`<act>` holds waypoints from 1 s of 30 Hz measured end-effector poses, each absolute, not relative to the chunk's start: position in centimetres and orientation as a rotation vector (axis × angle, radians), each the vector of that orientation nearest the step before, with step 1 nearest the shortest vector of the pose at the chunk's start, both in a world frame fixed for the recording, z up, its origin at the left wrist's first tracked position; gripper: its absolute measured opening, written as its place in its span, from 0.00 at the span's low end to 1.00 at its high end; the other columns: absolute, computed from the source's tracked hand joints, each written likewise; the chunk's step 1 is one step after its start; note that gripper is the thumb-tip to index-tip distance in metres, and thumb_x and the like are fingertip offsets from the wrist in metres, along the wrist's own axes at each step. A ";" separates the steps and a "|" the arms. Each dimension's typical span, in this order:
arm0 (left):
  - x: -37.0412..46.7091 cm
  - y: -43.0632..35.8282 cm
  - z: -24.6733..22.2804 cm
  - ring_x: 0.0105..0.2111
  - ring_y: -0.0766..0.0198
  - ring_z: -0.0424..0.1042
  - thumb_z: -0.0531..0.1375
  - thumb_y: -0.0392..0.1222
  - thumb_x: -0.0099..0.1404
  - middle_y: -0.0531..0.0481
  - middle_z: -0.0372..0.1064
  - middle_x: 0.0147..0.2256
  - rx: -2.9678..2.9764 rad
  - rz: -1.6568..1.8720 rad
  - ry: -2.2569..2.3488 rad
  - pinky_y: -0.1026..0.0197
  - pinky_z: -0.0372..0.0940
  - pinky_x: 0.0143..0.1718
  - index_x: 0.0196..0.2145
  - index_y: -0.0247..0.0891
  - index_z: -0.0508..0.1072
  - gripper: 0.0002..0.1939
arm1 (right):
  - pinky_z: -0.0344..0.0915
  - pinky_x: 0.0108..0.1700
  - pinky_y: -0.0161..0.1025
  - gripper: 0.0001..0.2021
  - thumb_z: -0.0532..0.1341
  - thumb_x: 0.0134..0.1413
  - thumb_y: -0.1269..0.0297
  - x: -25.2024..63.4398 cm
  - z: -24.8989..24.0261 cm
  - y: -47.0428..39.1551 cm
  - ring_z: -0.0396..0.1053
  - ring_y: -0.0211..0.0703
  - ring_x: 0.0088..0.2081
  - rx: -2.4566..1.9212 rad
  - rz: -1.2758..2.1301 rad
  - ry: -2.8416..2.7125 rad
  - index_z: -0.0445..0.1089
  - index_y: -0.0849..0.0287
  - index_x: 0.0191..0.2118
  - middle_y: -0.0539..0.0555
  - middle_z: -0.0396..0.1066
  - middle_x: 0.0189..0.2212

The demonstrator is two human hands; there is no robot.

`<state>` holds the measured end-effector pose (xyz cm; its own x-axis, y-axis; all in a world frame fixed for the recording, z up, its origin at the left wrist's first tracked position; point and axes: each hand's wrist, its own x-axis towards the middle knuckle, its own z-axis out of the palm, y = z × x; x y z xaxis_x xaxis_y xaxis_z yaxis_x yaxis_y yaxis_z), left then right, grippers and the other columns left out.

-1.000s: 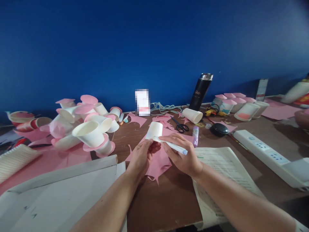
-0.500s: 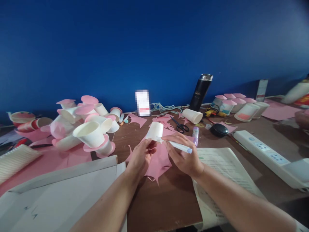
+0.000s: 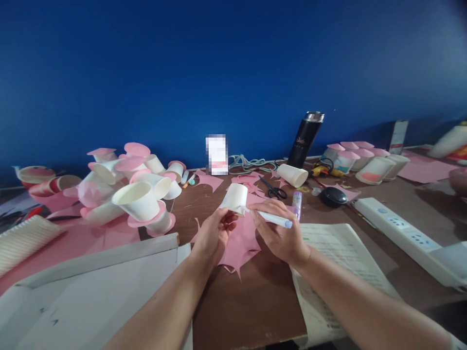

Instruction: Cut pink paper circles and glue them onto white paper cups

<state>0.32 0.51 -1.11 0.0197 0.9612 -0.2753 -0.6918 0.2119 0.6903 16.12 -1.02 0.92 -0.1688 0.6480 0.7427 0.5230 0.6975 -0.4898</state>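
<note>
So I've got a white cup (image 3: 236,195) pinched at its near edge in my left hand (image 3: 211,236), thumb on the outside, up over the pink paper (image 3: 239,245) on the bench (image 3: 248,311). My right hand (image 3: 282,238) is gripping a pen (image 3: 272,218) like you'd hold one for writing, its front end right by the cup's lower edge. Honestly can't tell if the tip is touching or what's on that spot, it's too small to see.

Tips, for what they're worth: a paper wall probably dents easily, so I'd pinch gently and press lightly with the pen. Turning the cup with the left beats twisting the right wrist around it, I reckon. Bracing the two hands against each other should cut the wobble, and I'd watch for fingers rubbing fresh ink.

Scissors (image 3: 278,193) and a purple glue stick (image 3: 296,204) are lying just past my right hand, with a pile of cups (image 3: 136,199) off to the left.
</note>
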 end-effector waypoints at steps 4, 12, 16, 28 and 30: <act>0.3 0.6 -1.2 0.29 0.68 0.69 0.66 0.38 0.51 0.49 0.72 0.27 0.436 1.340 0.799 0.65 0.60 0.32 0.29 0.31 0.75 0.08 | 0.65 0.45 0.46 0.10 0.59 0.57 0.71 16.2 1.0 -1.2 0.71 0.43 0.38 -0.907 0.165 -1.868 0.73 0.51 0.43 0.50 0.76 0.34; 0.3 0.5 -1.1 0.29 0.68 0.69 0.66 0.39 0.50 0.49 0.72 0.27 0.443 1.331 0.805 0.65 0.60 0.33 0.29 0.32 0.75 0.09 | 0.64 0.46 0.45 0.11 0.60 0.57 0.71 16.3 0.9 -1.2 0.71 0.43 0.39 -0.923 0.158 -1.848 0.73 0.51 0.44 0.50 0.75 0.35; 0.3 0.5 -1.1 0.29 0.68 0.69 0.67 0.39 0.49 0.50 0.72 0.27 0.442 1.326 0.807 0.64 0.60 0.32 0.28 0.32 0.75 0.09 | 0.65 0.44 0.44 0.11 0.60 0.57 0.71 16.2 1.0 -1.2 0.71 0.42 0.37 -0.898 0.170 -1.890 0.72 0.51 0.44 0.50 0.75 0.34; 0.0 0.5 -0.4 0.27 0.68 0.68 0.62 0.34 0.55 0.48 0.69 0.26 0.295 1.314 0.746 0.65 0.63 0.31 0.30 0.31 0.72 0.03 | 0.67 0.44 0.46 0.08 0.59 0.57 0.70 16.4 1.3 -1.2 0.71 0.45 0.38 -0.921 0.130 -1.755 0.72 0.55 0.42 0.53 0.76 0.36; -0.1 0.5 -0.2 0.27 0.68 0.68 0.61 0.33 0.56 0.48 0.69 0.26 0.267 1.308 0.740 0.65 0.64 0.31 0.30 0.31 0.72 0.02 | 0.67 0.44 0.47 0.08 0.59 0.57 0.70 16.3 1.3 -1.3 0.72 0.45 0.38 -0.923 0.137 -1.768 0.72 0.54 0.41 0.52 0.76 0.35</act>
